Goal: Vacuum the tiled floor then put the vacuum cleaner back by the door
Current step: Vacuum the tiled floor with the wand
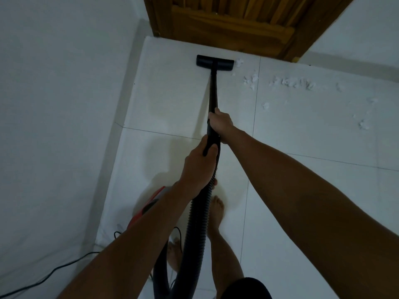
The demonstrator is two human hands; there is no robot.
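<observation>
Head view: both hands grip the black wand, right hand above left hand; the left forearm hides most of the red vacuum body near the wooden door.

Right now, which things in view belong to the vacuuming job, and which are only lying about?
Part of the job:
- floor nozzle on the tiled floor
- black wand, held by the right hand and left hand
- ribbed hose
- red vacuum body
- white scraps
- wooden door

Just there:
- black cable
- white wall
</observation>
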